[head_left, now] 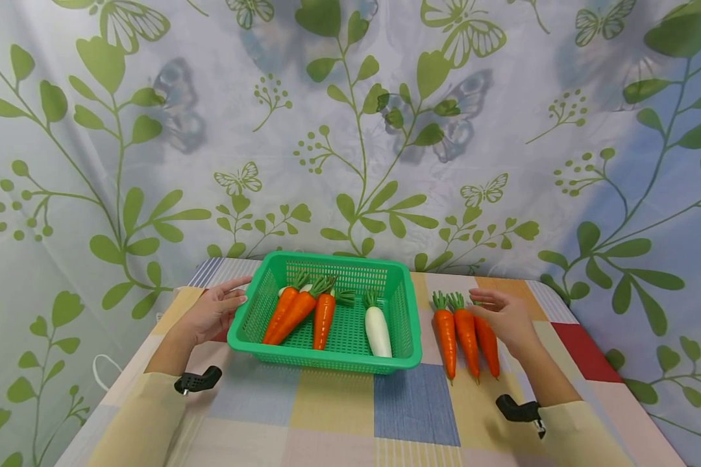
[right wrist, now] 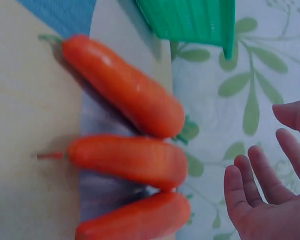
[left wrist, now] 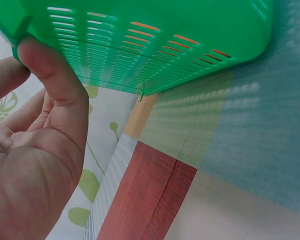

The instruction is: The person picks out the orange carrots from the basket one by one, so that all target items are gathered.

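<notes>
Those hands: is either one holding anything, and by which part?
The left hand touches the green basket at its left rim, thumb against the wall; a real grip cannot be told. The right hand holds nothing, open above the carrots.

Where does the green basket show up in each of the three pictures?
Head view: the green basket sits mid-table, with the left hand at its left edge.
Left wrist view: its slotted side wall fills the top, with the thumb touching it.
Right wrist view: only a corner shows at the top, above three carrots.
Shared landmark: the patchwork tablecloth under the basket appears in all three.
</notes>
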